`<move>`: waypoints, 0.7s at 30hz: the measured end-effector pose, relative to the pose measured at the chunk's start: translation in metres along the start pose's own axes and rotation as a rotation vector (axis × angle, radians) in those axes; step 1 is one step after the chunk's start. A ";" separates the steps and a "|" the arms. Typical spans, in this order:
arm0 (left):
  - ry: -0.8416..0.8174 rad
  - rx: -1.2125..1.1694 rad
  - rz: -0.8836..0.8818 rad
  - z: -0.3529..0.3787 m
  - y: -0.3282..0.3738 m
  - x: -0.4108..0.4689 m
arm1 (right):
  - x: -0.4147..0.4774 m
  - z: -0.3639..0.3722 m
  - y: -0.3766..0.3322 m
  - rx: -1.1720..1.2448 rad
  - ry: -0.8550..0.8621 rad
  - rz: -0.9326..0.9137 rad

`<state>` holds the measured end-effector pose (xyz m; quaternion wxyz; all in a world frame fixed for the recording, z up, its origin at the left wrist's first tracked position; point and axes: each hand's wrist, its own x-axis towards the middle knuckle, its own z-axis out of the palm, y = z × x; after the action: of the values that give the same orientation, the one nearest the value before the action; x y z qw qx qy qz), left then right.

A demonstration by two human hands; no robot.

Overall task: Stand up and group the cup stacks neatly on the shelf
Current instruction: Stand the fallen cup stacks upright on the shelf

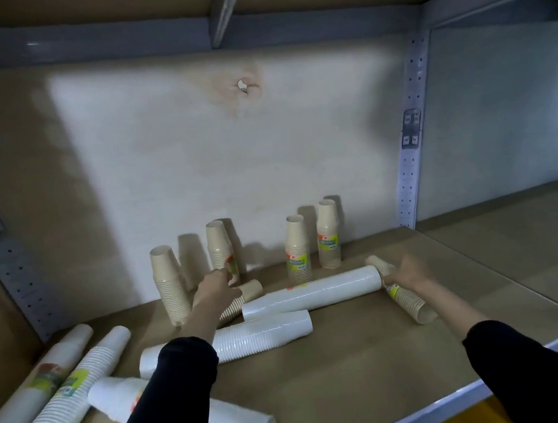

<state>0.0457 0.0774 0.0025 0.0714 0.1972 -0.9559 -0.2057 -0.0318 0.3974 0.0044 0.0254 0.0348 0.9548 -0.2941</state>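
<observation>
Four upright beige stacks (pixel 297 249) line the back wall of the shelf (pixel 354 348) at 12 o'clock. Long white stacks (pixel 313 292) lie across the middle between your arms, and more lie at 8 o'clock. Your left hand (pixel 215 290) rests over a fallen beige stack (pixel 249 290) at 11 o'clock, its fingertips at an upright one behind. You cannot tell whether it grips. At 2 o'clock your right hand (pixel 408 271) curls its fingers round a lying beige stack (pixel 414 304), just beside a white stack's end.
</observation>
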 end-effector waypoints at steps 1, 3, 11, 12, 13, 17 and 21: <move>-0.017 0.030 -0.003 0.002 -0.001 0.003 | 0.003 0.001 0.003 -0.010 -0.030 0.008; -0.048 0.073 -0.023 0.007 -0.001 0.010 | 0.007 0.003 0.007 -0.043 -0.047 0.020; -0.156 0.183 -0.059 0.013 0.001 0.027 | 0.019 0.001 0.017 -0.046 -0.035 0.087; -0.176 0.198 -0.055 0.013 0.001 0.028 | 0.021 0.002 0.018 -0.031 -0.037 0.095; -0.188 0.211 -0.045 0.013 0.000 0.030 | 0.022 0.003 0.018 -0.013 -0.036 0.101; -0.175 0.211 -0.022 0.009 0.000 0.029 | 0.027 0.005 0.023 0.158 -0.007 0.157; -0.038 -0.040 -0.051 -0.006 -0.003 0.028 | 0.034 -0.004 0.030 0.474 0.083 0.198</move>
<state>0.0224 0.0610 0.0082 0.0518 0.2159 -0.9475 -0.2302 -0.0636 0.4262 -0.0120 0.0059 0.1452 0.8514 -0.5041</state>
